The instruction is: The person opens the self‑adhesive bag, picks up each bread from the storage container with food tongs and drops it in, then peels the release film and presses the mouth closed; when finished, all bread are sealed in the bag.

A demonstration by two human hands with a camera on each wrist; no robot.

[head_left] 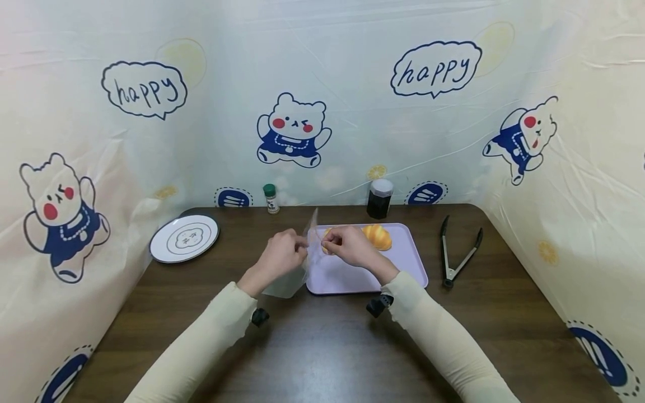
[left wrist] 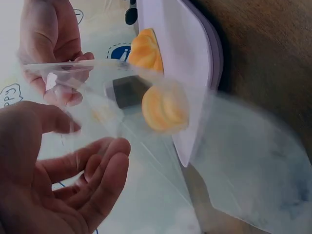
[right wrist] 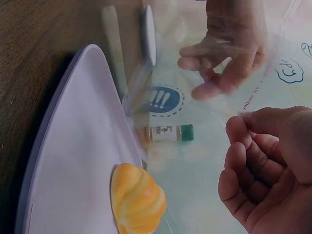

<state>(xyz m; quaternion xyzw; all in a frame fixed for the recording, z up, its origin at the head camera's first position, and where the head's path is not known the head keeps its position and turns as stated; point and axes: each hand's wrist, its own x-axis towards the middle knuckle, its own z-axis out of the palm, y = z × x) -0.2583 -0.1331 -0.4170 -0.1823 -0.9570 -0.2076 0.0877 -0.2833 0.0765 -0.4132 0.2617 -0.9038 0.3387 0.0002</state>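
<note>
Between the two hands hangs a clear plastic bag (head_left: pixel 312 260), upright over the left end of a lilac tray (head_left: pixel 398 268). My right hand (head_left: pixel 353 246) pinches the bag's edge between thumb and forefinger, its other fingers curled. On the bag's other side is my left hand (left wrist: pixel 73 180), thumb and fingers parted and loosely bent; whether a fingertip touches the film is unclear. A golden bread roll (head_left: pixel 378 237) sits at the tray's back edge. A second bread roll (left wrist: pixel 165 108) shows through the film in the left wrist view, mostly hidden by the right hand from above.
A pale flat item (head_left: pixel 287 284) lies under the left hand, left of the tray. Farther left is a white plate (head_left: pixel 163 243). A green-capped shaker (head_left: pixel 271 200) and a dark jar (head_left: pixel 379 201) stand at the back. Tongs (head_left: pixel 448 260) lie spread at right.
</note>
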